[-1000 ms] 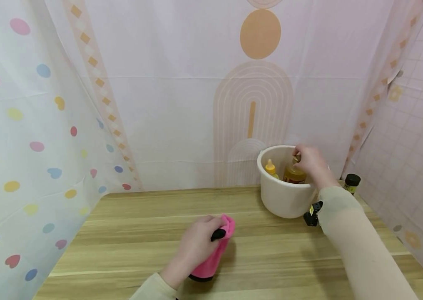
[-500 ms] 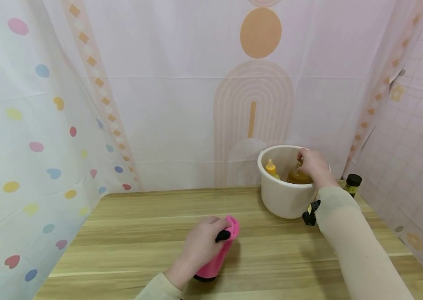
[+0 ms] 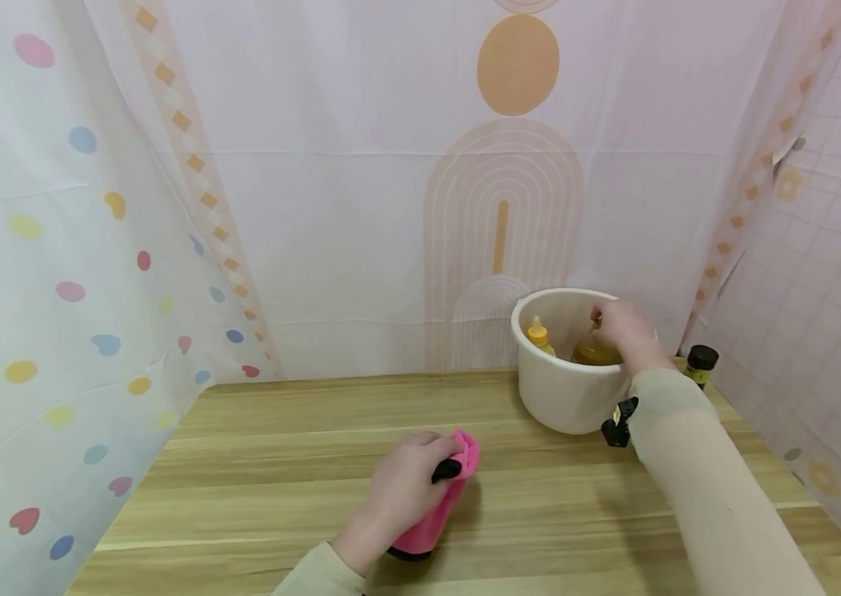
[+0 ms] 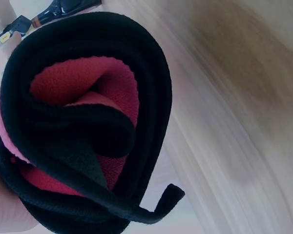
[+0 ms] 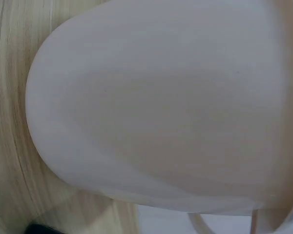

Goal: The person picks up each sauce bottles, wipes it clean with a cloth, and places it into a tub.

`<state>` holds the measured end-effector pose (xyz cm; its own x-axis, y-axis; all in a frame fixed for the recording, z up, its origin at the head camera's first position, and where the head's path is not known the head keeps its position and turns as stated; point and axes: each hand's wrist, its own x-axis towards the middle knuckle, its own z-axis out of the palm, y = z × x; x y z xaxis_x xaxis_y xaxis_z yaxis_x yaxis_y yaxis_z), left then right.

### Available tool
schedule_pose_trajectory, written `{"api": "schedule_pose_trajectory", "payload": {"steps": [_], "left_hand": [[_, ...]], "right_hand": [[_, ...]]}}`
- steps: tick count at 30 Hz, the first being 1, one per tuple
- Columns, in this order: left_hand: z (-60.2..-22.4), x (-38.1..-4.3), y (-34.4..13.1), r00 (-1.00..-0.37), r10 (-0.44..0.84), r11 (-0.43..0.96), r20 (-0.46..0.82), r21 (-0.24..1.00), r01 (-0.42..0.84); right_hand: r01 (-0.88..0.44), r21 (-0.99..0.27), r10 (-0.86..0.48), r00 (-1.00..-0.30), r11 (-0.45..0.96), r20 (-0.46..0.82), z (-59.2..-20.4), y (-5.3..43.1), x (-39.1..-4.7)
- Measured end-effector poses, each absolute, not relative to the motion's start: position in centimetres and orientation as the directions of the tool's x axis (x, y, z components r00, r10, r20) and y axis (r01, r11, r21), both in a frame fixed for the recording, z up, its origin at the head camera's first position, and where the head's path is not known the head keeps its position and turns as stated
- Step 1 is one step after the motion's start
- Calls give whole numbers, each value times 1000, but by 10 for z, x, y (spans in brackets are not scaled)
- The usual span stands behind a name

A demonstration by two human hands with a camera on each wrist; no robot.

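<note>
A rolled pink cloth with black edging (image 3: 431,526) stands tilted on the wooden table, and my left hand (image 3: 406,488) grips it near its upper end. In the left wrist view, the end of the rolled cloth (image 4: 154,92) shows pink folds inside black bands. My right hand (image 3: 627,331) reaches over the rim into the off-white bucket (image 3: 565,401). Its fingers pinch the top of a bottle of amber liquid (image 3: 593,352); the bottle's lower part is hidden by the bucket wall. Only the bucket's outer side (image 5: 151,107) fills the right wrist view.
A yellow-capped squeeze bottle (image 3: 538,333) stands inside the bucket on the left. Behind my right forearm, a black-lidded jar (image 3: 701,360) is partly hidden near the table's right edge. Patterned curtains (image 3: 346,248) border the wooden table (image 3: 279,463) at the back and sides.
My left hand and the pink cloth have shifted slightly to the right. The right hand and the amber bottle have moved a little right and lower inside the bucket.
</note>
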<state>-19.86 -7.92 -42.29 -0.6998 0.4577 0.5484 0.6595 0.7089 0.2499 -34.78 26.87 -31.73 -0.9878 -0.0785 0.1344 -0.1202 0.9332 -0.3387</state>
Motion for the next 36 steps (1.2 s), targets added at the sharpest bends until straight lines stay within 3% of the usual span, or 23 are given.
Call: {"api": "schedule_pose_trajectory", "payload": {"steps": [12,24,36], "left_hand": [[-421,-200,-71,-722,427,712,544,291,639],[-419,-202,-64,-698,377,707,609,298,642],[-420,-203,-58,-718,325,683,615,372,628]], "right_hand": [[-211,-342,-153,-970,916,188,-298,261,-327],[-305,-360,-142,-899,882,415,-291,277,-279],[-405,-483,-39,-795,776,605,-308,314,-249]]}}
